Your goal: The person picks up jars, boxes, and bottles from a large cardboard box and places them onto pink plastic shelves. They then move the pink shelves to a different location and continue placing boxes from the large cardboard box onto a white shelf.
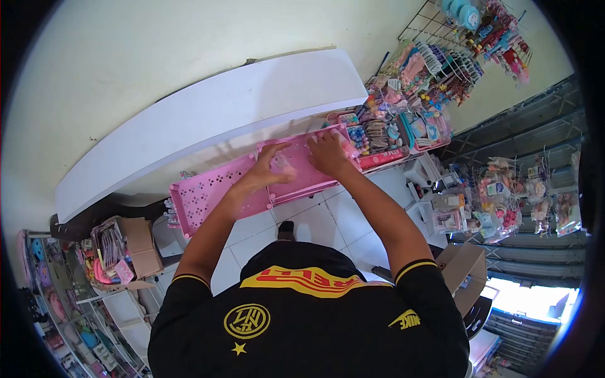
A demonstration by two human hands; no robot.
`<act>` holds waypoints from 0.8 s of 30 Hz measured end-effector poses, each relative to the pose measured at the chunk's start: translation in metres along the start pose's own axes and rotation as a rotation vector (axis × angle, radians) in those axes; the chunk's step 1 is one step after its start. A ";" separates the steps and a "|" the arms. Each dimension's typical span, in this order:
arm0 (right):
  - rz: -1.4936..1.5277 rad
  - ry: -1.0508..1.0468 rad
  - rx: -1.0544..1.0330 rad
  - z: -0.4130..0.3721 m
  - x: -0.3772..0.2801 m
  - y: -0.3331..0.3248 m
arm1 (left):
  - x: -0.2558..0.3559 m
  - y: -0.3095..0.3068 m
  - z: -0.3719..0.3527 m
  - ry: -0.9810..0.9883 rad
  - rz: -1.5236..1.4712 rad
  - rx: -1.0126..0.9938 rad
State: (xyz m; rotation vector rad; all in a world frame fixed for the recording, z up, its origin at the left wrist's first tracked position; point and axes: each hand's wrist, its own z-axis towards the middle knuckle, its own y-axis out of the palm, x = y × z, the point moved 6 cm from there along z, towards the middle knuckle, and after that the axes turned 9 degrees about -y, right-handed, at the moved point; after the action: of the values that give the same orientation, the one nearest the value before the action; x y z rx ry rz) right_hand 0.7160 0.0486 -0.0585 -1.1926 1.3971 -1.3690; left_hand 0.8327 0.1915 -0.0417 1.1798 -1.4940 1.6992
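— Where are the 2 hands?
— Your left hand [268,171] sits in the long pink perforated plastic tray [208,192] under the white shelf board [208,113], fingers closed on a small pale pink packet [282,165].
— And the other?
— Your right hand [328,152] rests at that tray's right end; I cannot tell whether it grips anything.

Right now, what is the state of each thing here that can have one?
Pink tray: lying flat under the white shelf.
Left hand: palm down on the pink tray, touching a small packet; grip unclear.
Right hand: palm down on the same tray; grip unclear.
Cardboard box: open, partly filled.
Wire rack: hanging, fully loaded.
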 end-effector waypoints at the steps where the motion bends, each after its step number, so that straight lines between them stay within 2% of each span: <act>1: -0.020 0.044 -0.009 0.002 -0.001 0.001 | 0.003 -0.002 -0.011 -0.116 -0.379 -0.086; 2: -0.039 0.089 -0.017 0.004 -0.001 0.003 | 0.006 -0.001 -0.023 -0.229 -0.758 -0.171; 3: -0.036 0.083 -0.011 0.007 -0.004 0.004 | 0.012 -0.001 -0.031 -0.230 -0.752 -0.163; 5: -0.050 0.153 -0.016 0.009 -0.005 0.007 | 0.023 0.005 -0.046 -0.240 -1.244 -0.111; 6: -0.045 0.158 -0.014 0.007 -0.007 0.009 | 0.032 0.010 -0.053 -0.244 -1.238 -0.115; 8: -0.079 0.187 0.052 0.004 -0.010 0.007 | 0.044 0.027 -0.065 -0.373 -1.804 -0.060; 12: 0.019 0.184 0.076 -0.005 -0.019 -0.001 | 0.055 0.048 -0.071 -0.346 -1.918 -0.020; 14: 0.307 0.154 0.267 -0.031 -0.027 -0.033 | 0.052 0.053 -0.072 -0.437 -1.853 0.077; 15: 0.311 0.168 0.272 -0.047 -0.025 -0.038 | 0.055 0.055 -0.071 -0.445 -1.844 0.065; 17: 0.852 0.125 0.507 -0.089 -0.016 -0.050 | 0.077 0.062 -0.062 -0.356 -1.474 -0.241; 18: 0.967 0.193 0.469 -0.116 -0.011 -0.066 | 0.086 0.068 -0.058 -0.362 -1.463 -0.253; 19: 1.082 0.262 0.432 -0.147 -0.005 -0.077 | 0.095 0.076 -0.053 -0.424 -1.086 -0.228; 20: 1.038 0.292 0.495 -0.180 0.004 -0.076 | 0.105 0.085 -0.049 -0.468 -0.707 -0.203; 21: 0.991 0.327 0.558 -0.217 0.013 -0.075 | 0.124 0.100 -0.044 -0.469 -0.692 -0.225; 23: 0.969 0.488 0.583 -0.295 0.030 -0.072 | 0.200 0.127 -0.031 0.160 0.056 -0.103; 24: 0.965 0.527 0.603 -0.333 0.035 -0.066 | 0.221 0.153 -0.028 0.248 0.360 -0.194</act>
State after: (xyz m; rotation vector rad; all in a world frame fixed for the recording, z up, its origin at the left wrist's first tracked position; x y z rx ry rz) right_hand 0.3893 0.0881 0.0319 0.2743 1.4331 -1.2363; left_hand 0.5961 0.1596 0.0851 0.5998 -1.7393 1.8002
